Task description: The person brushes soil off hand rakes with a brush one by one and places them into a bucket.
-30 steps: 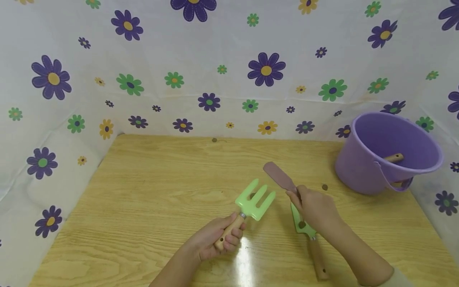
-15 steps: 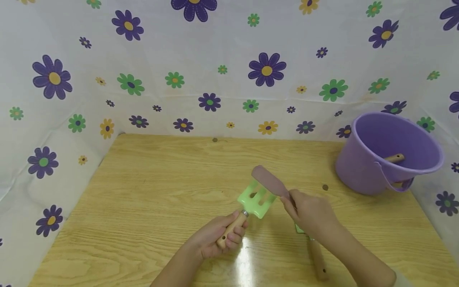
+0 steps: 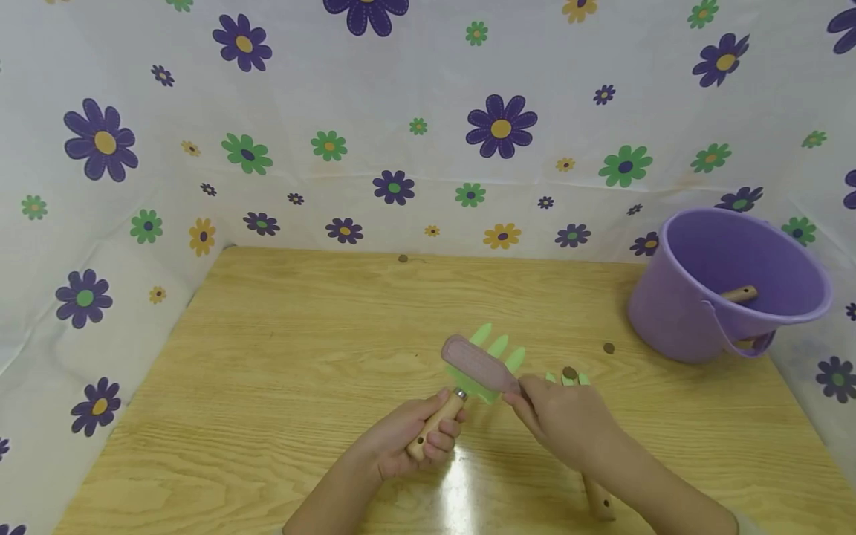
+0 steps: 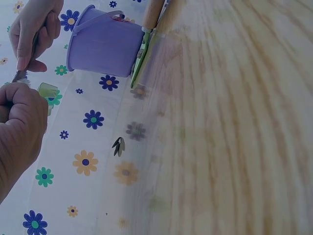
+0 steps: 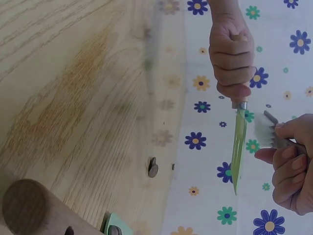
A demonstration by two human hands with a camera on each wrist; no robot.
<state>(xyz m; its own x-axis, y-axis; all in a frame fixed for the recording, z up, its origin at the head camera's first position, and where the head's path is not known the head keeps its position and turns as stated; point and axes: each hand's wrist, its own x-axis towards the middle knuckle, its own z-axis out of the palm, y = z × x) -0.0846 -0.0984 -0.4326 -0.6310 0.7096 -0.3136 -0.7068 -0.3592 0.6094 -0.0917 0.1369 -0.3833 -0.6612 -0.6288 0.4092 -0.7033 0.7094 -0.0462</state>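
Note:
My left hand (image 3: 417,438) grips the wooden handle of a green hand fork (image 3: 520,360), its tines pointing up and away. Held in my right hand (image 3: 568,423) is a brush (image 3: 476,362) with a pinkish-brown back. The brush lies across the base of the fork's tines in the head view. Pale bristles (image 5: 264,131) face the fork (image 5: 238,147) in the right wrist view; whether they touch it I cannot tell. Below my right hand, a second green-headed garden tool (image 3: 598,499) with a wooden handle lies on the table, its head partly hidden.
A purple bucket (image 3: 669,305) stands at the back right, with a wooden handle (image 3: 741,294) showing inside. Small brown spots or lumps (image 3: 608,348) dot the wooden table (image 3: 301,357). A flower-print sheet (image 3: 428,96) rises behind and at both sides.
My right hand has moved left and slightly down, bringing the brush from beside the fork's tips to across its base. My left hand and the fork have hardly moved.

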